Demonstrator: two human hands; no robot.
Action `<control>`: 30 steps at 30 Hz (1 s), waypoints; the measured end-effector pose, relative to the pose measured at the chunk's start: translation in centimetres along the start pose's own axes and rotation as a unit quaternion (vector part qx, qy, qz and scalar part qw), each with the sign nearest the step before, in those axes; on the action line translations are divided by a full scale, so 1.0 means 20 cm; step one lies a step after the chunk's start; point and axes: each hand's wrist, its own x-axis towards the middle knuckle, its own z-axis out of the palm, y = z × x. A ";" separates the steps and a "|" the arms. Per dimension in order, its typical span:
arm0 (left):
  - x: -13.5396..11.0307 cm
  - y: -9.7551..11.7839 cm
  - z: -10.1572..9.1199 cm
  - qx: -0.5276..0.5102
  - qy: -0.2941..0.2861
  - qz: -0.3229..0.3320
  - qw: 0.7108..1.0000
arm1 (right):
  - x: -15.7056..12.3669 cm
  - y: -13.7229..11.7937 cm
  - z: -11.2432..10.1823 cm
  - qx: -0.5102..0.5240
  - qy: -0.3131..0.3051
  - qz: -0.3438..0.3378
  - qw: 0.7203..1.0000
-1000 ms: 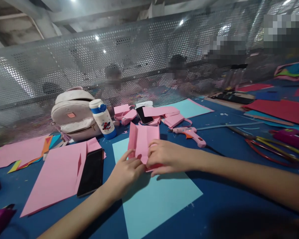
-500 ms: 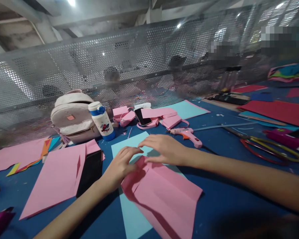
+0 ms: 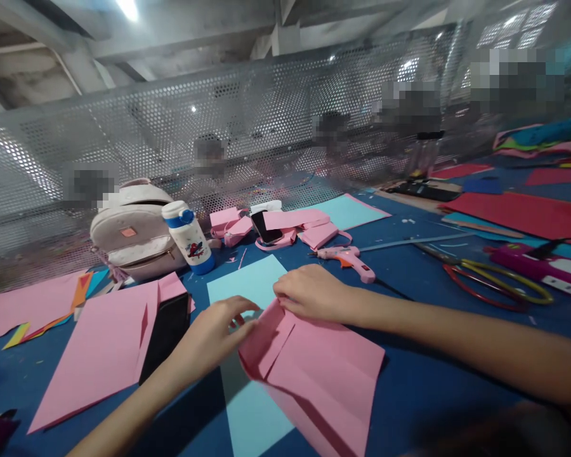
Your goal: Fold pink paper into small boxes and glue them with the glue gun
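A creased pink paper sheet lies partly unfolded on a light blue sheet on the blue table. My left hand pinches the sheet's near-left edge, fingers curled on it. My right hand presses and grips the sheet's far corner, where a flap stands lifted. Both forearms reach in from the bottom and the right.
A black phone rests on a large pink sheet at the left. Behind stand a pale backpack, a water bottle, pink paper pieces and a pink glue gun. Scissors lie right. A perforated metal screen closes the back.
The pink paper, held up folded a second ago, has been opened and laid flat toward me. Both hands now fold its far-left corner. The view has shifted slightly.
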 end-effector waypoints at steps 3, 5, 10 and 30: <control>0.00 0.03 0.01 0.069 -0.026 -0.022 0.997 | -0.02 0.01 -0.02 0.030 -0.001 -0.032 0.999; 0.02 0.05 0.03 0.103 -0.037 -0.033 0.993 | -0.02 0.02 -0.02 0.080 -0.004 -0.041 0.996; 0.06 0.10 0.05 0.145 -0.019 -0.025 0.989 | -0.01 0.05 -0.01 0.168 -0.007 -0.022 0.986; 0.17 0.09 0.14 0.142 0.026 -0.005 0.990 | 0.03 0.17 0.02 0.274 0.020 0.049 0.960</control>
